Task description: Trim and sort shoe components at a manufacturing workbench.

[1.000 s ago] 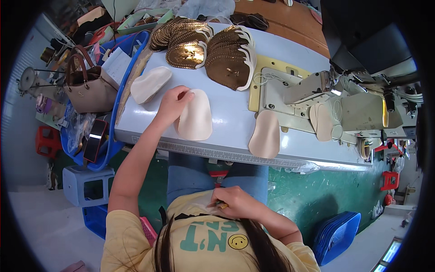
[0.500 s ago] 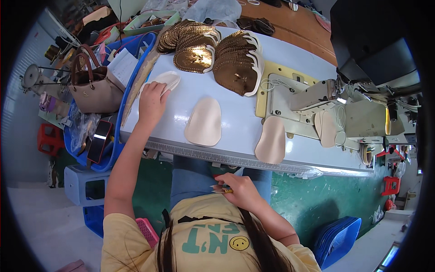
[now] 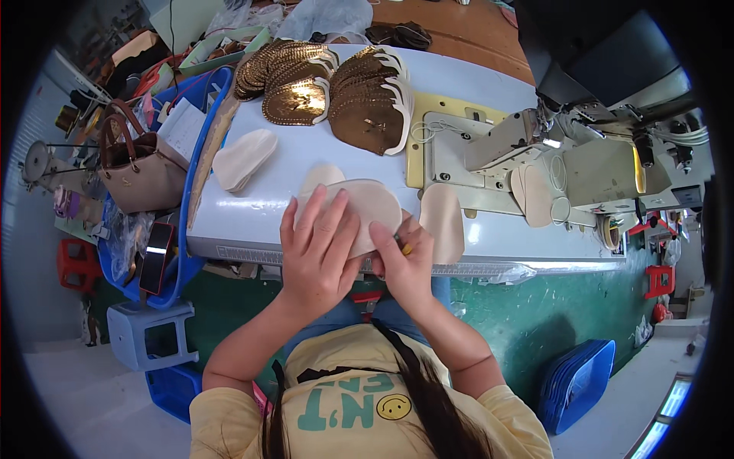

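Observation:
A cream, oval flat piece, shaped like an insole, is held between my hands over the table's front edge. My left hand lies across it with fingers spread; its thumb is hidden. My right hand pinches the near right edge between thumb and fingers. A small yellow-handled tool, mostly hidden, is also in that hand. Behind the held piece, another cream piece lies partly covered. A similar piece rests to the right, and a small stack of cream pieces at the left.
Overlapping bronze metallic pieces with white edges lie toward the back. A sewing machine stands on the right, with more cream pieces beside it. Left of the table, a blue bin carries a handbag and a phone.
My left hand has come from the stack at the left to the middle with a cream piece. My right hand has risen from my lap and taken its edge. The view has shifted somewhat.

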